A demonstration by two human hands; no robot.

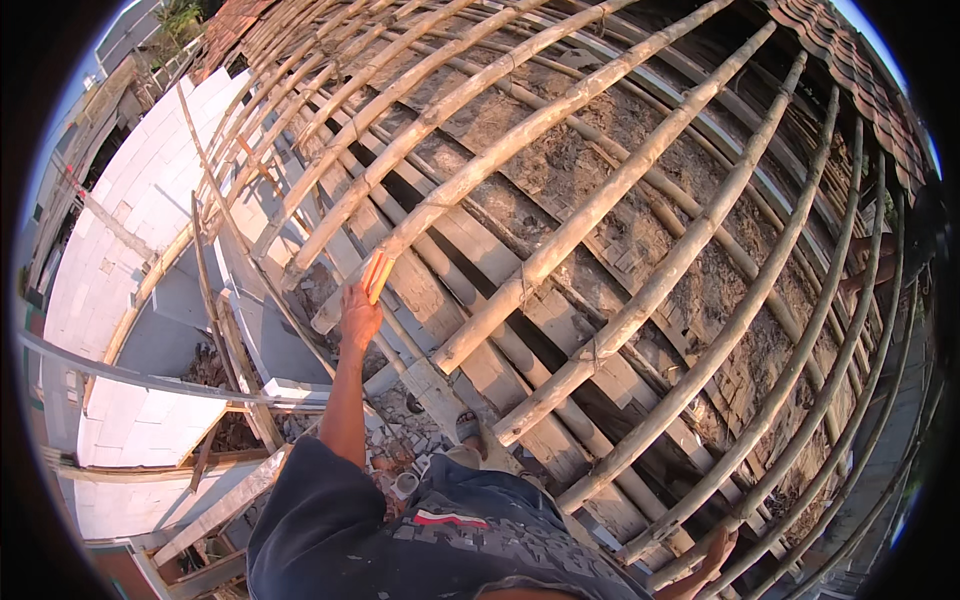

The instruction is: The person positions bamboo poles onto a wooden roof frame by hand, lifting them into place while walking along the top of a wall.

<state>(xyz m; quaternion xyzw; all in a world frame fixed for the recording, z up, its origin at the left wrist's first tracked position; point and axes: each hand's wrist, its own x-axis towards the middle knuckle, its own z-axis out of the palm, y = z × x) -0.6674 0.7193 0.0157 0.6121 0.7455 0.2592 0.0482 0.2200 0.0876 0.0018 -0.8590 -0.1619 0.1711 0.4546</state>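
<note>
Gripping an orange-and-yellow striped piece (pixel 379 275), the left hand (pixel 360 318) has its fingers wrapped round it, right by the lower end of a round wooden rafter (pixel 470 175)! Far lower right, the right hand (pixel 712 562) is near other rafters (pixel 690 395); its grip, I can't tell.

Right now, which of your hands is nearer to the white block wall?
Left. Your left hand is to the right of the white block wall, at the roof poles; your right hand is much farther right, low in view.
</note>
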